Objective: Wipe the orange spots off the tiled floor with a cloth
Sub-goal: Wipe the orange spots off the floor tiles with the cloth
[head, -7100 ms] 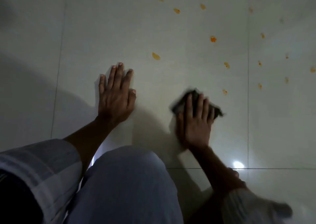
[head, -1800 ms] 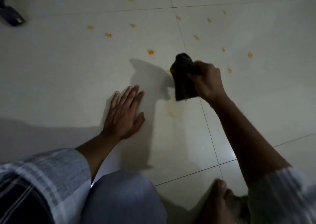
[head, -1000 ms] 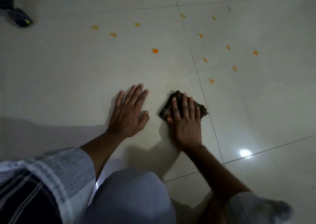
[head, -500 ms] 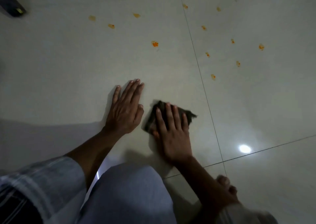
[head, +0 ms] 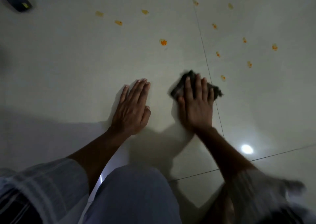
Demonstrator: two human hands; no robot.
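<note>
The left hand (head: 131,110) is lying flat on the tiled floor (head: 68,61), grasping nothing, while the right hand (head: 196,104) is pressing a dark cloth (head: 181,85) down with straight fingers, mid-wipe. The nearest orange spot (head: 223,77) is sitting just beyond the cloth, so the next stroke probably needs reaching forward and right.

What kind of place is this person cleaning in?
Probably a dim room indoors, perhaps in a home, though little shows. The floor is large glossy pale tiles with thin grout lines, and a lamp's reflection glints off it. Orange spots are scattered ahead of the cloth.
</note>
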